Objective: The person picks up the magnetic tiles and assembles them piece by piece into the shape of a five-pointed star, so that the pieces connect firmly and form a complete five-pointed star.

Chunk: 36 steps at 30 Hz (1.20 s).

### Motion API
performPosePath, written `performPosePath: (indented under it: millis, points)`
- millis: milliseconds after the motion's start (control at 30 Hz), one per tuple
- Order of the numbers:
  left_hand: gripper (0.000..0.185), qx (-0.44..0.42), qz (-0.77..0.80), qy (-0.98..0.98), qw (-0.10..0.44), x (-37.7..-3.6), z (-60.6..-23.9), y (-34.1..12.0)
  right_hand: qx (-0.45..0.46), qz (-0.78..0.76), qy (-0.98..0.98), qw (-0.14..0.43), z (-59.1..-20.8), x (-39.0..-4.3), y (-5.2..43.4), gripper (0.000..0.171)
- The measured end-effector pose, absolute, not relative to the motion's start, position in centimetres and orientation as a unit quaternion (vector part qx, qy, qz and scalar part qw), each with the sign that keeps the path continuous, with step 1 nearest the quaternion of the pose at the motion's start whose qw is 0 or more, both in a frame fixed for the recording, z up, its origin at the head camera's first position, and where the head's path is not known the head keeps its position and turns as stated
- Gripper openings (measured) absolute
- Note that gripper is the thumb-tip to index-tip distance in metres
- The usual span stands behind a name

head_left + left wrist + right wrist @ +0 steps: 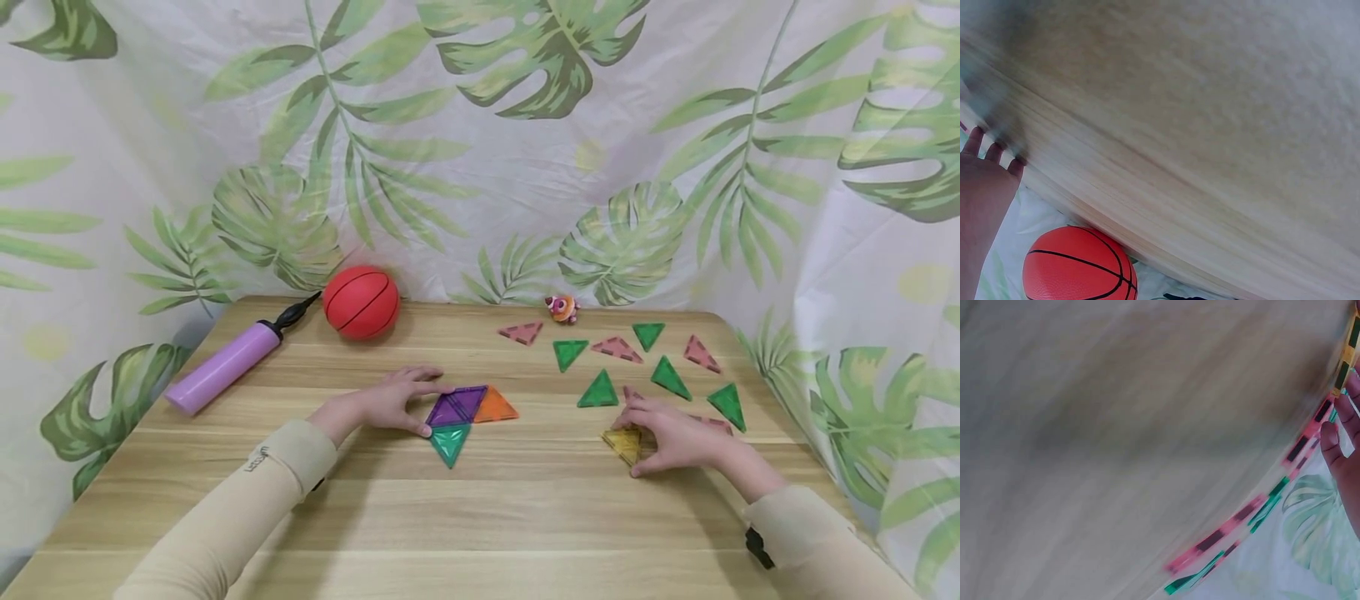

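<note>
Near the middle of the table in the head view, purple triangle tiles (456,407) lie flat, edge to edge with an orange triangle tile (495,406) on the right and a teal triangle tile (450,444) below. My left hand (393,402) holds the purple tiles at their left side, index finger at the upper edge, thumb at the lower left corner beside the teal tile. Farther right, my right hand (671,433) grips a yellow triangle tile (624,444) between thumb and fingers, low over the table. Partly behind that hand are pink tiles (711,425).
Several green triangle tiles (598,390) and narrow pink triangle tiles (617,348) lie scattered at the back right. A small toy figure (562,308) stands at the back edge. At the back left are a red ball (362,302) and a purple hand pump (225,367).
</note>
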<state>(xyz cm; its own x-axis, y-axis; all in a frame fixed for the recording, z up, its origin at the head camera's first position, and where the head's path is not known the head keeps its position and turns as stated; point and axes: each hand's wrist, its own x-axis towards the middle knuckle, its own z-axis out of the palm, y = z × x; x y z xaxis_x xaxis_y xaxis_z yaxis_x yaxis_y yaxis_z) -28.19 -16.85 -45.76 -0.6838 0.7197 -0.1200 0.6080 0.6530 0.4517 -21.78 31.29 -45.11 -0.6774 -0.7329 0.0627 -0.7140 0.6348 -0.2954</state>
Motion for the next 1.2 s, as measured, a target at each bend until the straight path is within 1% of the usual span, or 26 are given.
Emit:
performPosePath:
  millis: [167, 433, 733, 967, 1200]
  points:
    - [0.074, 0.366, 0.191, 0.898, 0.149, -28.2, -46.0, -17.0, -0.38, -0.16, 0.91, 0.051, -44.6, -21.9, 29.6, 0.063]
    - [0.073, 0.37, 0.203, 0.894, 0.153, -27.9, -45.8, -16.9, -0.403, -0.147, 0.903, 0.035, -44.4, -22.5, 26.0, 0.062]
    - [0.074, 0.368, 0.192, 0.897, 0.151, -28.1, -45.5, -17.0, -0.426, -0.16, 0.89, 0.037, -44.4, -22.9, 20.9, 0.061]
    - [0.075, 0.365, 0.193, 0.898, 0.15, -28.3, -45.5, -17.0, -0.4, -0.154, 0.901, 0.071, -44.5, -22.9, 17.8, 0.059]
    - [0.077, 0.357, 0.185, 0.901, 0.161, -28.3, -45.5, -16.8, -0.431, -0.143, 0.889, 0.067, -44.6, -23.0, 15.5, 0.056]
